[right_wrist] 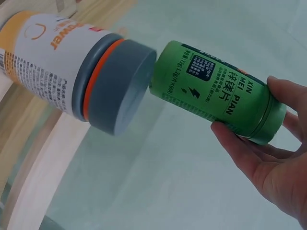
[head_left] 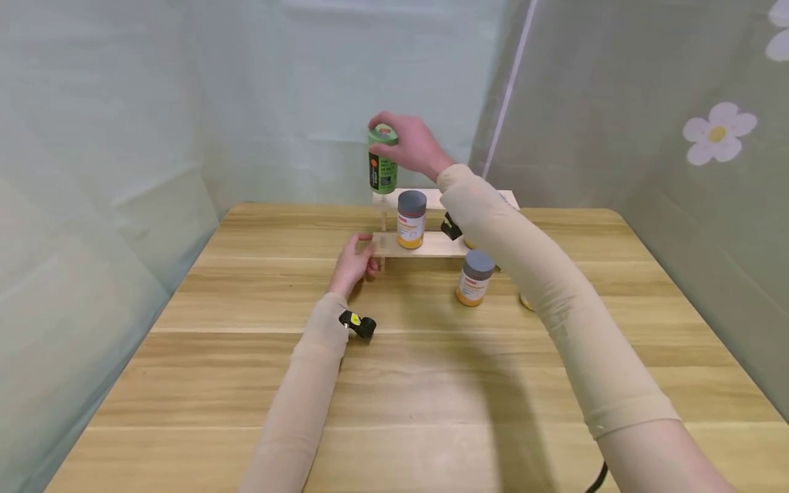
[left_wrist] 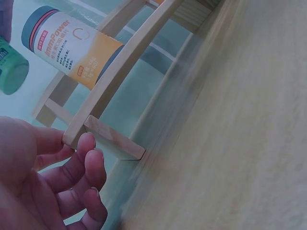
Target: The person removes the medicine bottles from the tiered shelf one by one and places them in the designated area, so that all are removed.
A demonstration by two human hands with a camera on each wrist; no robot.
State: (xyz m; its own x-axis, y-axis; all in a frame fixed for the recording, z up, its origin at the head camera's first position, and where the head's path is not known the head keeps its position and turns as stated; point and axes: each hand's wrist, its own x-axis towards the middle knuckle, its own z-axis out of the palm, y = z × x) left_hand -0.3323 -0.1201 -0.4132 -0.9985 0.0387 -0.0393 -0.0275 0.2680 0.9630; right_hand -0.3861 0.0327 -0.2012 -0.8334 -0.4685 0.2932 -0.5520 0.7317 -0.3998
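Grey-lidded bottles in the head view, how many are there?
2 clearly visible: one grey-lidded bottle on the rack's lower tier, a second bottle on the table in front. More may be hidden behind the right sleeve, where yellow edges show.

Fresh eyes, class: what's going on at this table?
Someone's right hand holds a green bottle up near the left end of the upper wooden shelf. Their left hand grips the left end of the lower shelf, where a grey-lidded bottle stands. A similar bottle stands on the table in front.
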